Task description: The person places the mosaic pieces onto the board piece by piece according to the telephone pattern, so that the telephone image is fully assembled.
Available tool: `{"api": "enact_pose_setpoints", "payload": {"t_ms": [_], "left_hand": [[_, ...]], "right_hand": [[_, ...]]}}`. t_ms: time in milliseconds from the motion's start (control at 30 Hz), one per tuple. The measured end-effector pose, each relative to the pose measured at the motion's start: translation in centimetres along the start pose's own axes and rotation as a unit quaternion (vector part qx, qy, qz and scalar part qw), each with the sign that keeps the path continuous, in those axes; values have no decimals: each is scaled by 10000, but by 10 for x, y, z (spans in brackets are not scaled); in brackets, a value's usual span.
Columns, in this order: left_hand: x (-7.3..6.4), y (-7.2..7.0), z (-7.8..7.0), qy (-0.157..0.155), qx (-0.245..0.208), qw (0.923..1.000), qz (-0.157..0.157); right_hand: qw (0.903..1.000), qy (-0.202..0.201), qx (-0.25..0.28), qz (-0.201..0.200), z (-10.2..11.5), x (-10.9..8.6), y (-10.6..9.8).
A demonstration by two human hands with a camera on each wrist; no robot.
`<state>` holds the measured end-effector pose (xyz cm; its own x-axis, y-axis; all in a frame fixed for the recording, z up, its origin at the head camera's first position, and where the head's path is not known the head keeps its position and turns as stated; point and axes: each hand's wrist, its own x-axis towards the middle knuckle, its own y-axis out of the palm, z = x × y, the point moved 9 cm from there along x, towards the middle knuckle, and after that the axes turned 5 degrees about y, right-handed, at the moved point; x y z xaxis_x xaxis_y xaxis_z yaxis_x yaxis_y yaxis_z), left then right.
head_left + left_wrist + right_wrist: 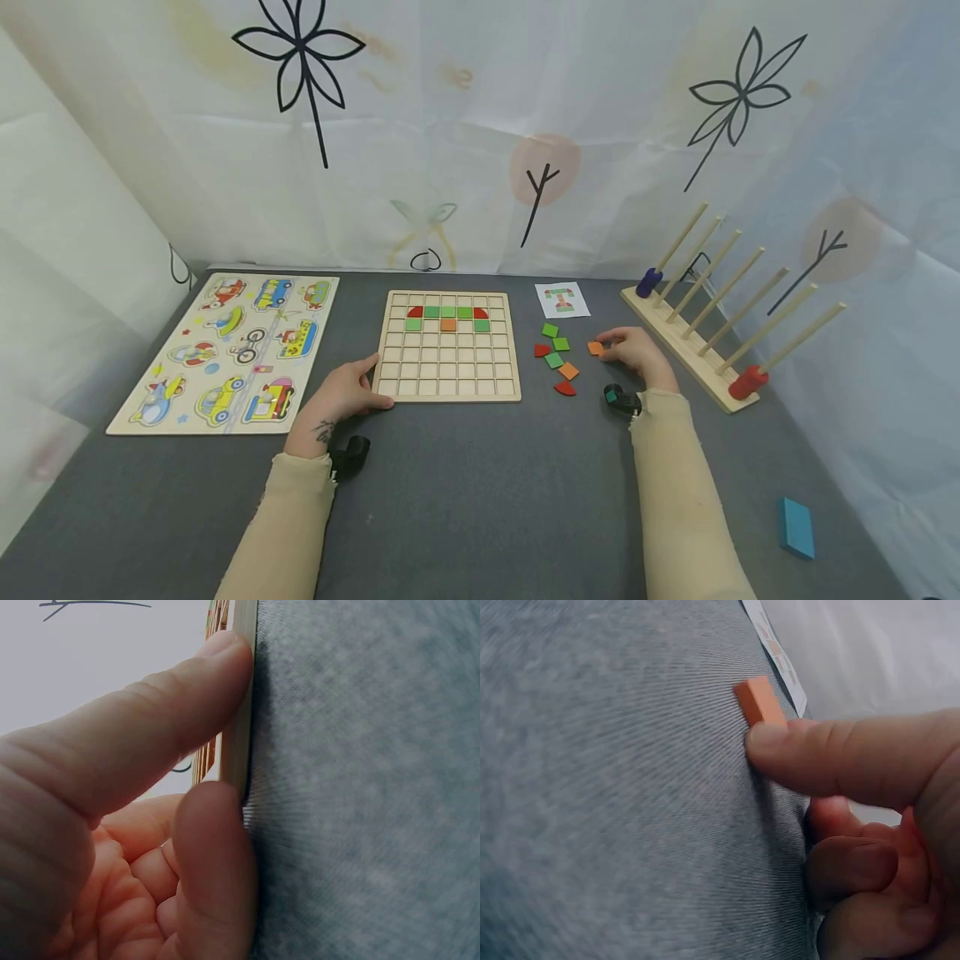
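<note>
My right hand (636, 353) pinches an orange square tile (596, 347) between thumb and fingers, low over the table; the right wrist view shows the thumb across the tile (759, 700). With thumb and fingers, my left hand (343, 395) holds the near left corner of the wooden grid board (447, 397). In the left wrist view the thumb lies along the board's edge (238, 742). Upper cells of the board hold red rounded pieces (415, 312), green squares (447, 312) and an orange square (447, 325). Loose green, red and orange tiles (553, 360) lie between board and right hand.
A white pattern card (562, 300) lies behind the loose tiles. A wooden peg stand (693, 346) with upright rods stands at the right. A picture puzzle board (225, 354) lies at the left, and a blue block (797, 528) near the front right.
</note>
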<state>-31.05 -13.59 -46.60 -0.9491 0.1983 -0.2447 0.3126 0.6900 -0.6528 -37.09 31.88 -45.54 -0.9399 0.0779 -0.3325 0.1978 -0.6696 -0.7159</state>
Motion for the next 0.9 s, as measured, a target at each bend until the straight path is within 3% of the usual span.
{"api": "enact_pose_setpoints", "payload": {"t_ms": [167,300,367,500,600,667,800,900], "left_hand": [[0,1,-1,49,-35,10000,-11],[0,0,-1,61,-60,10000,-31],[0,0,0,45,-68,10000,-51],[0,0,0,32,-71,10000,-62],[0,0,-1,52,-52,10000,-56],[0,-1,-1,56,-31,10000,-53],[0,-1,-2,54,-16,10000,-33],[-1,0,-3,51,-36,10000,-18]], "right_hand": [[9990,-80,211,-382,4,-2,-1],[9892,-336,1311,-563,24,-7,4],[9748,-577,2086,-533,39,-9,10],[9318,-1051,3459,-323,72,-12,29],[9059,-1238,4046,-179,94,-13,47],[8963,-1271,4249,-83,107,-12,60],[8915,-1326,4328,155,130,-11,87],[8945,-1309,4262,326,146,-12,105]]}}
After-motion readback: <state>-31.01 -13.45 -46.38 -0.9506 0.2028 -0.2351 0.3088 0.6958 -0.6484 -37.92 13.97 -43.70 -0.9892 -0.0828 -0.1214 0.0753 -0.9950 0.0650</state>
